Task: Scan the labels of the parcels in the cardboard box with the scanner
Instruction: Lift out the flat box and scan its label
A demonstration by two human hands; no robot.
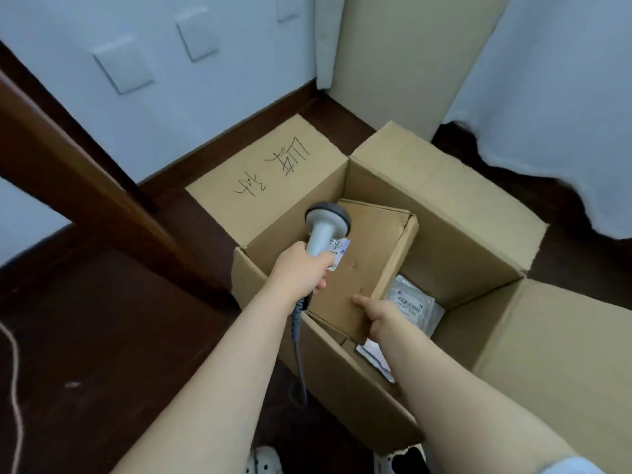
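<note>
We see one large corrugated cardboard box [444, 206] standing open on the dark wooden floor [102, 336], flaps spread. Our left hand [301, 271] grips the smooth grey scanner [325, 227] by its handle, its rounded head above one flat brown cardboard parcel [369, 254] inside. Our right hand [379, 316] pinches that parcel's near edge, thumb on top. A crinkled grey plastic pouch [413, 302] and a second pouch [374, 357] lie beneath, mostly hidden, their label print too blurred to read.

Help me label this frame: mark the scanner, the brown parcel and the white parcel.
scanner [320, 234]: head view, on its grey neck.
brown parcel [372, 249]: head view, on its bare top face.
white parcel [412, 301]: head view, on its printed label.
</note>
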